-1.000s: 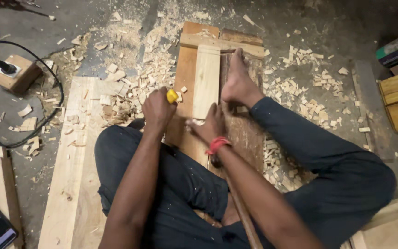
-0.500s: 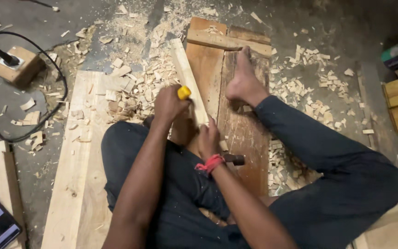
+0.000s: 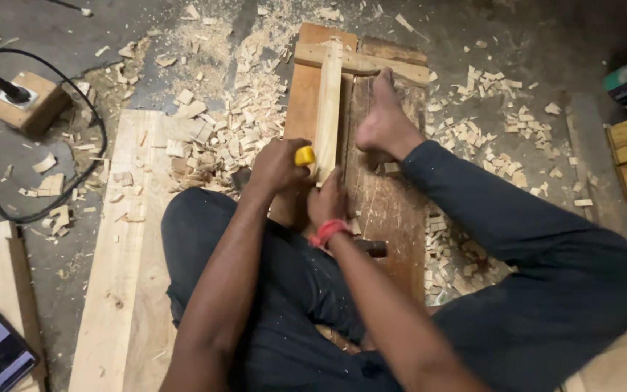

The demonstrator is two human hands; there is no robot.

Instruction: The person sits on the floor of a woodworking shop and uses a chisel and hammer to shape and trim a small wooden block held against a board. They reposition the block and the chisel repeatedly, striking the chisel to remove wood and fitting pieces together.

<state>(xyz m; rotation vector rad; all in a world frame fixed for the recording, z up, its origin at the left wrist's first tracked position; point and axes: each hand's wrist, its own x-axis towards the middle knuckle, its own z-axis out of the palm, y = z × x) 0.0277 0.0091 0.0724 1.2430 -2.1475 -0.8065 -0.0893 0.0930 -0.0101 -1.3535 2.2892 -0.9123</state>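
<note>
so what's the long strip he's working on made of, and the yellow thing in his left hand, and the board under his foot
The long strip looks like pale, raw, unfinished wood, matching the chips around it. The yellow thing in the left hand looks like smooth glossy plastic, probably a tool handle; the rest is hidden. The board under the foot is darker, worn wood, scratched and dull.

The tool [image 3: 304,155] in the left hand [image 3: 276,167] is yellow. A red band [image 3: 326,232] circles the right wrist. The strip [image 3: 327,109] is pale wood; the board [image 3: 382,196] under it is darker reddish brown. The trousers [image 3: 531,239] are dark blue. Chips [image 3: 234,131] are light tan on the grey floor [image 3: 74,29]. The cable [image 3: 74,189] is black.
</note>
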